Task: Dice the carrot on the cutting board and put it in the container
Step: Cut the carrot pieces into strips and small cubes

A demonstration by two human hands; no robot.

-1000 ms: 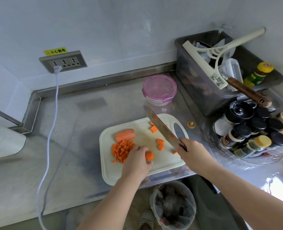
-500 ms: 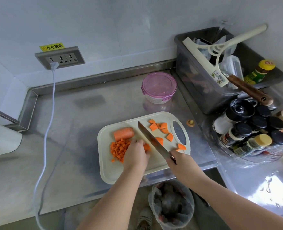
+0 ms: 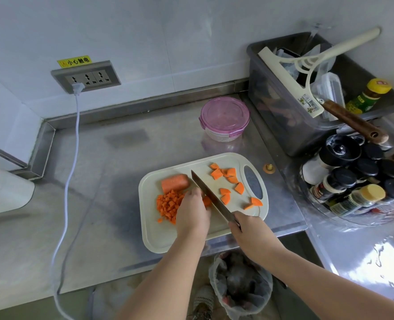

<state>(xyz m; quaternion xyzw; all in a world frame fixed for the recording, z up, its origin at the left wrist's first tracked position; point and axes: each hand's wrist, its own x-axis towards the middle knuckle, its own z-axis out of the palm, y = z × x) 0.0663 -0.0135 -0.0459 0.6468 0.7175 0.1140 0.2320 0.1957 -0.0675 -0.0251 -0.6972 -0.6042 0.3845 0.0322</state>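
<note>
A cream cutting board (image 3: 159, 239) lies on the steel counter. On it sit an uncut carrot stub (image 3: 174, 182), a heap of small carrot dice (image 3: 167, 205) and several larger carrot wedges (image 3: 231, 183) at the right. My left hand (image 3: 192, 213) holds down a carrot piece (image 3: 207, 201) with curled fingers, right beside the blade. My right hand (image 3: 249, 229) grips the handle of a knife (image 3: 211, 197), whose blade is down on the board against that piece. The lidded pink container (image 3: 224, 117) stands behind the board.
A grey bin (image 3: 283, 125) with a squeegee and bottles stands at the back right, and a rack of spice jars (image 3: 357, 181) in front of it. A white cable (image 3: 68, 176) hangs from the wall socket. A lined waste bin (image 3: 239, 285) sits below the counter edge.
The knife has come down from a raised position onto the board beside my left hand. My left hand stays on the carrot piece.
</note>
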